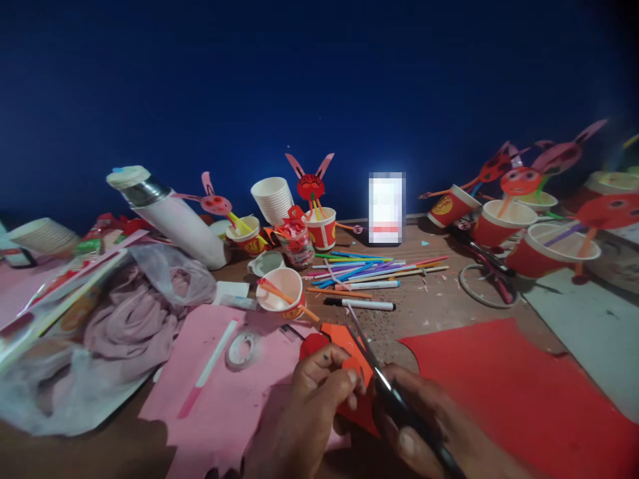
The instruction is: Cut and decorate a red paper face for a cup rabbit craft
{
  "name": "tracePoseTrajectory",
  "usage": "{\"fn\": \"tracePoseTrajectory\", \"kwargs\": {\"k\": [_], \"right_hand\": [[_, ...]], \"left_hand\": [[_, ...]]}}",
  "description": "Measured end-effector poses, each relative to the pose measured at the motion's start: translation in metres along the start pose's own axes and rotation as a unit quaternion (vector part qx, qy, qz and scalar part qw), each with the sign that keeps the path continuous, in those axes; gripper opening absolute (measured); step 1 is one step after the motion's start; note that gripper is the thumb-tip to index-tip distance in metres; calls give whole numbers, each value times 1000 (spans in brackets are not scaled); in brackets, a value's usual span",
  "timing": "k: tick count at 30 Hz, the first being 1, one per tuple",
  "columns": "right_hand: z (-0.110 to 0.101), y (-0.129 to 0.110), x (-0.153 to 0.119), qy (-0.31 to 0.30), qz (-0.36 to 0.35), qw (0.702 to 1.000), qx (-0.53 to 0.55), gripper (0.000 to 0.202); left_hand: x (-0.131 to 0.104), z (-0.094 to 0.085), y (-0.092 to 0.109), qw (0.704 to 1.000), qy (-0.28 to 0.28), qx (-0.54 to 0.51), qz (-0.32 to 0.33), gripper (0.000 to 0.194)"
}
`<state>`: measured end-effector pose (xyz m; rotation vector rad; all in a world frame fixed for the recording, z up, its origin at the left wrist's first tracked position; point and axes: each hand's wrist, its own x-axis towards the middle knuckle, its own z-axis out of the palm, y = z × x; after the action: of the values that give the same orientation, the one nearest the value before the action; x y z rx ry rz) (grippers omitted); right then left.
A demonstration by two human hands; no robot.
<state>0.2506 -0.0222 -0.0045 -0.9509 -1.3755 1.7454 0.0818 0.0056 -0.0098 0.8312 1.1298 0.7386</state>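
Note:
Between the thumb and fingers of my left hand (324,392) is a small orange-red paper piece (352,364). My right hand (419,412) grips black-handled scissors (384,379), whose blades point up and to the left and look slightly apart. Just beyond my hands lies an orange paper sheet (344,336), partly hidden by them. A dark red rounded paper piece (314,344) shows behind my left fingers. Pink paper (214,372) spreads to the left, under a roll of tape (242,350). Beside my right hand is a large red sheet (519,386).
A paper cup (282,293) with orange straws stands close ahead. Behind it lie several coloured straws (364,269) and a marker (359,304). Rabbit-faced cups (319,229) line the back, near a glowing phone (387,207). A white flask (174,223) leans at left, above a plastic bag (60,386).

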Motion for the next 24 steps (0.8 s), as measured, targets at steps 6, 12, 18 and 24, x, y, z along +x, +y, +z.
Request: {"fn": "tracePoseTrajectory", "kwargs": {"k": [6, 12, 18, 24], "right_hand": [[-2, 13, -3, -4, 25, 997, -66, 38], [4, -7, -3, -6, 73, 997, -27, 50], [6, 3, -1, 2, 61, 998, -31, 55], [3, 23, 0, -8, 50, 998, -40, 57]], "left_hand": [[0, 0, 1, 999, -5, -32, 35, 9], [-4, 5, 8, 999, 28, -6, 13, 10], [-5, 6, 13, 999, 34, 15, -28, 8], [-7, 8, 16, 999, 51, 17, 1, 10]]}}
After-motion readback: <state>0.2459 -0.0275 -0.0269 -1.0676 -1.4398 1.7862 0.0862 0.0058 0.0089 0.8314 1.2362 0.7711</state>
